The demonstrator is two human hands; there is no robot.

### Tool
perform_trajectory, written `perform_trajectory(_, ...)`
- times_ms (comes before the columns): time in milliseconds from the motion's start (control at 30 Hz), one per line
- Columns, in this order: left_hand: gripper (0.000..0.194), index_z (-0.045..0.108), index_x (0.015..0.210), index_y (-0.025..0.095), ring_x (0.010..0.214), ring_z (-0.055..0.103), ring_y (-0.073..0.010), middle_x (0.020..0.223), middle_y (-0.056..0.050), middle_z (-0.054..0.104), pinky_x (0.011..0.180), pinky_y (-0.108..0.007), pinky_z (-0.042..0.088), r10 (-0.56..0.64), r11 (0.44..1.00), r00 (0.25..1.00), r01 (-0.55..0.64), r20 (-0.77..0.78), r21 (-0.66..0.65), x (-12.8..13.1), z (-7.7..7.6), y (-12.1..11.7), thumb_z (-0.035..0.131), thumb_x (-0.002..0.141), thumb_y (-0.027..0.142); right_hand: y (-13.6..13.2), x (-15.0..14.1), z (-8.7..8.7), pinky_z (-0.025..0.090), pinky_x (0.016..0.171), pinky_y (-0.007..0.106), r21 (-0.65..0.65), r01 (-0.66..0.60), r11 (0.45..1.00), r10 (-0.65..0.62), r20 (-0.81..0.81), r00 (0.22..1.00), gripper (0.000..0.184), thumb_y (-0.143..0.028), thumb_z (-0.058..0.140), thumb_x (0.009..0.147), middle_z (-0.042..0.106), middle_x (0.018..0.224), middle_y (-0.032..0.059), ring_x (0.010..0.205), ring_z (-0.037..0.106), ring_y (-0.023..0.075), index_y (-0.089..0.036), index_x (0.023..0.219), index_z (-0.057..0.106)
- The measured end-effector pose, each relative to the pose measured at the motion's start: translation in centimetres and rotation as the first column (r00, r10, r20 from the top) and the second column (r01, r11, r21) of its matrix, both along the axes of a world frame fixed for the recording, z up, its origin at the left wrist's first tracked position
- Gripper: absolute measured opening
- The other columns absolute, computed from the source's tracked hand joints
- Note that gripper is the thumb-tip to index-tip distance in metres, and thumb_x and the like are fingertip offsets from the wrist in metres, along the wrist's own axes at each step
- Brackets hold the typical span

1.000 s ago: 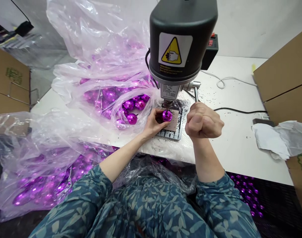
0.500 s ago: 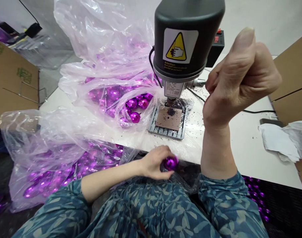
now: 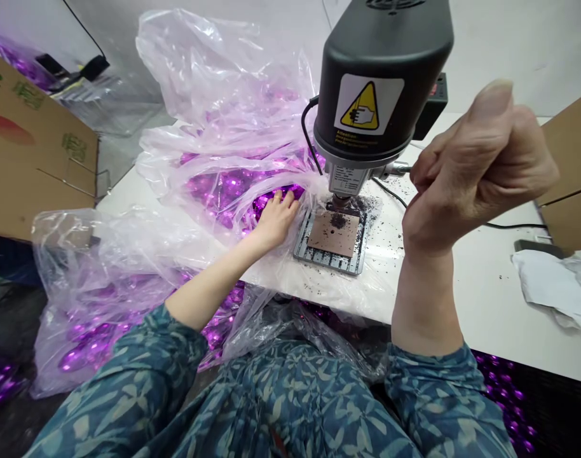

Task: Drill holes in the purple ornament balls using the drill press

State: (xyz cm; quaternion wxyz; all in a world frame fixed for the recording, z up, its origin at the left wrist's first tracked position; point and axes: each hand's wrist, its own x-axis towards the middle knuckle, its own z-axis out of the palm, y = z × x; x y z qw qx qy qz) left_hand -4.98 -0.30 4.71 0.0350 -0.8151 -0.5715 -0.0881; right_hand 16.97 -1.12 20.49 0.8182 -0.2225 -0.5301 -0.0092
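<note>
In the head view, the left hand [image 3: 276, 219] is no longer carrying the mirrored purple bauble it held a moment ago; it is reaching far, open with fingers spread and holding nothing visible, onto the clear plastic bag [image 3: 209, 70] at the left of the bench drill [image 3: 381, 83]. Its fingertips are resting just beside purple baubles [image 3: 271, 205] lying inside the bag, and the earlier bauble cannot be picked out among them. The right hand [image 3: 476, 172] is staying raised in a tight fist, apparently closed around the feed lever [image 3: 400, 168], which has swung up. Below the drill, a brown pad [image 3: 333, 234] is sitting on a slotted metal base [image 3: 329, 264], with black debris [image 3: 386, 280] scattering across the white table [image 3: 481, 299]. A cardboard box [image 3: 33, 133] is standing far left, and crumpled paper [image 3: 552, 286] is lying right.
</note>
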Motion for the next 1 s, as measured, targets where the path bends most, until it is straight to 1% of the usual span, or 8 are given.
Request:
perform_trajectory(133,0.046,0.069,0.132,0.011,0.141,0.064,-0.0434,0.142,-0.025,0.069,0.117,-0.059,0.053,0.051,0.987,0.993,-0.066,-0.103,-0.149,-0.4,1.6,3.4,0.061,0.089,-0.003,-0.1,0.2,-0.2,0.029,0.052,0.030,-0.015,0.001,1.000,0.000,0.018,1.000,0.063,-0.060,0.062,0.100,0.036,0.053,-0.0069,0.045,0.033,0.0044,-0.021,0.059,0.035)
perform_trajectory(267,0.042,0.064,0.131,0.015,0.127,0.071,-0.0388,0.129,-0.018,0.073,0.111,-0.057,0.058,0.114,0.991,0.935,-0.084,0.337,-0.103,-0.4,1.6,2.5,0.079,0.092,0.016,-0.2,0.5,-0.4,0.027,0.051,0.031,0.003,0.013,1.000,-0.013,0.050,0.999,0.059,-0.054,0.061,0.103,0.037,0.052,-0.0065,0.045,0.035,0.0057,-0.021,0.060,0.039)
perform_trajectory(333,0.049,0.060,0.132,0.018,0.114,0.076,-0.0311,0.119,-0.013,0.074,0.102,-0.049,0.063,0.128,0.989,0.719,-0.042,0.683,-0.140,0.3,1.0,1.1,0.086,0.093,0.035,-0.3,0.5,-0.4,0.026,0.051,0.032,0.008,0.008,1.000,-0.009,0.067,0.998,0.056,-0.051,0.060,0.105,0.037,0.052,-0.0063,0.044,0.035,0.0060,-0.022,0.061,0.039)
perform_trajectory(400,0.056,0.058,0.134,0.022,0.106,0.078,-0.0249,0.117,-0.010,0.076,0.094,-0.042,0.066,0.128,0.978,0.393,0.104,0.911,-0.182,1.6,0.0,-0.4,0.084,0.096,0.054,-0.3,0.3,-0.4,0.025,0.050,0.033,0.015,0.025,1.000,-0.026,0.057,0.998,0.057,-0.054,0.061,0.103,0.034,0.051,-0.0063,0.043,0.033,0.0065,-0.022,0.062,0.037)
perform_trajectory(467,0.062,0.060,0.135,0.024,0.104,0.079,-0.0224,0.118,-0.010,0.078,0.094,-0.040,0.066,0.157,0.950,0.136,0.250,0.978,-0.187,3.2,-1.4,-1.4,0.080,0.096,0.068,-0.4,0.2,-0.3,0.025,0.050,0.036,-0.001,0.075,0.997,-0.074,0.054,0.996,0.059,-0.062,0.059,0.100,0.031,0.050,-0.0060,0.043,0.030,0.0076,-0.024,0.063,0.033)
perform_trajectory(533,0.068,0.063,0.132,0.024,0.104,0.080,-0.0222,0.117,-0.009,0.080,0.096,-0.040,0.066,0.199,0.931,0.029,0.305,0.979,-0.199,4.5,-2.8,-1.8,0.081,0.091,0.075,-0.6,0.1,-0.4,0.027,0.051,0.037,-0.052,0.127,0.991,-0.123,0.079,0.989,0.061,-0.069,0.053,0.100,0.030,0.050,-0.0051,0.045,0.029,0.0092,-0.025,0.064,0.029)
perform_trajectory(767,0.071,0.062,0.127,0.022,0.105,0.078,-0.0217,0.112,-0.007,0.079,0.096,-0.037,0.065,0.199,0.971,0.050,0.126,0.979,-0.203,4.3,-4.7,-1.2,0.092,0.083,0.070,-0.9,0.4,-1.2,0.033,0.055,0.034,-0.098,0.159,0.983,-0.143,0.153,0.978,0.053,-0.059,0.046,0.109,0.031,0.058,-0.0044,0.050,0.032,0.0101,-0.025,0.068,0.037)
perform_trajectory(1000,0.069,0.065,0.139,0.024,0.115,0.079,-0.0241,0.125,-0.009,0.080,0.102,-0.040,0.067,0.206,0.950,0.045,0.232,0.978,-0.211,4.4,-4.3,-1.2,0.081,0.092,0.073,-0.8,0.0,-0.1,0.027,0.050,0.035,-0.040,0.210,0.977,-0.202,0.147,0.968,0.056,-0.064,0.046,0.105,0.030,0.051,-0.0061,0.043,0.027,0.0083,-0.025,0.065,0.039)
